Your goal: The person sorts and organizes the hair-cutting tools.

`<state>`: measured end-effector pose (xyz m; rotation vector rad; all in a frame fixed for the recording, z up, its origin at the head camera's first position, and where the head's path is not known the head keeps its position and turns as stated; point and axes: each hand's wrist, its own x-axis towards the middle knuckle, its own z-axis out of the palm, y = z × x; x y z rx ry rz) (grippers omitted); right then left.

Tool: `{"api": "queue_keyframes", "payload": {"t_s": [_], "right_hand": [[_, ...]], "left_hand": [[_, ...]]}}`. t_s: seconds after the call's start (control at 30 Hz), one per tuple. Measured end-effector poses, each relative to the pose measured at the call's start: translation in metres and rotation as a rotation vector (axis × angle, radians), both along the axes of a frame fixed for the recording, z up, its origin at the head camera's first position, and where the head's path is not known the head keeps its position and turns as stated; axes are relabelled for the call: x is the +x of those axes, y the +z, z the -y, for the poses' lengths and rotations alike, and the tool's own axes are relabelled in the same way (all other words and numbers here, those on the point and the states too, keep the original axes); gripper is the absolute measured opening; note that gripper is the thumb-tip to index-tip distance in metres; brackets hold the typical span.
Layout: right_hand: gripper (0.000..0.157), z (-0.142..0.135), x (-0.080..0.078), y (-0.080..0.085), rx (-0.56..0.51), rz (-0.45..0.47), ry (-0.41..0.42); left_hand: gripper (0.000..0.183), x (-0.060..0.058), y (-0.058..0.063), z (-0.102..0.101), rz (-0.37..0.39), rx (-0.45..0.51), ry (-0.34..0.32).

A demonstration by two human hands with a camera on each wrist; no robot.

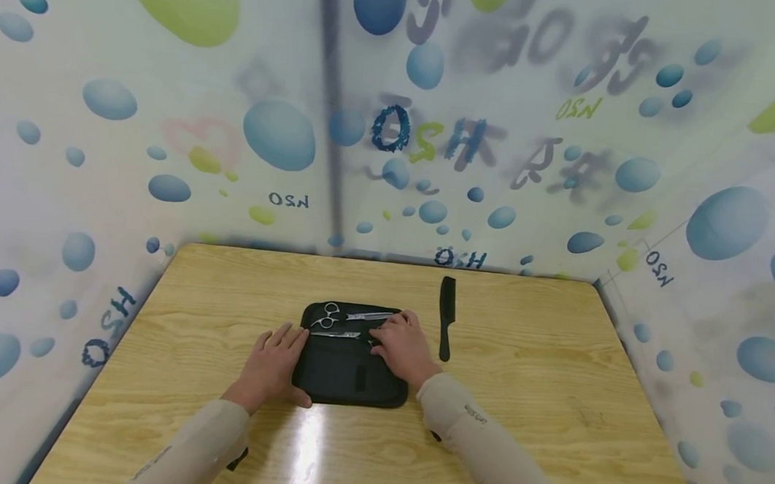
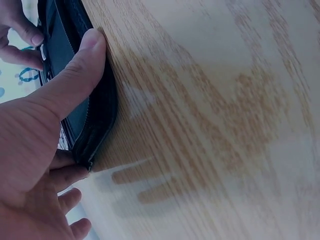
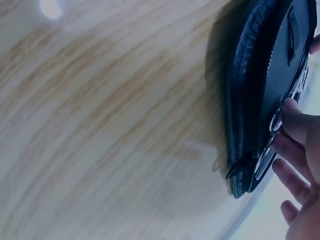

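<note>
Nearest, two beige sleeves [image 1: 193, 440] reach over the wooden table [image 1: 550, 397]. Further along, the left hand [image 1: 274, 362] lies relaxed, fingers straight along the left edge of an open black zippered case [image 1: 328, 374], thumb on its near rim. Across it, the right hand [image 1: 403, 345] pinches the handle of the lower scissors [image 1: 335, 334]; the upper scissors [image 1: 367, 316] lie just beyond. Near that hand, on its right, rests a black handled comb [image 1: 448, 307]. Behind stands a bubble-patterned wall [image 1: 224, 102].

Case [image 1: 328, 374] on table [image 1: 523, 410], a bit left of centre. Comb [image 1: 447, 307] right of case, top end near table's far edge. Two scissors in case's far half: far pair [image 1: 367, 316], near pair [image 1: 335, 334]. Left hand [image 1: 276, 360] at case's left edge, right hand [image 1: 404, 349] over its right side. Wall [image 1: 523, 154] behind table.
</note>
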<state>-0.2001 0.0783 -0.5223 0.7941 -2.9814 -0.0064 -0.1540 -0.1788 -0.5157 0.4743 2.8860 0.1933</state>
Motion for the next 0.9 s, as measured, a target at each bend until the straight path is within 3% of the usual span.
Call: {"api": "queue_keyframes", "payload": {"t_s": [0.23, 0.37, 0.63, 0.9], "right_hand": [[0.027, -0.01, -0.001, 0.002, -0.047, 0.002, 0.034], [0.026, -0.02, -0.003, 0.003, -0.09, -0.035, 0.002], [0.024, -0.058, -0.007, 0.008, -0.173, -0.038, -0.153], [0.03, -0.091, -0.002, 0.006, -0.102, 0.002, -0.326]], "left_hand": [[0.125, -0.001, -0.001, 0.002, 0.007, 0.0, -0.001], [0.125, -0.001, -0.002, 0.003, -0.003, 0.01, -0.013], [0.125, -0.002, 0.0, 0.0, 0.026, 0.032, -0.013], [0.125, -0.005, 0.01, 0.003, 0.104, 0.074, -0.012]]}}
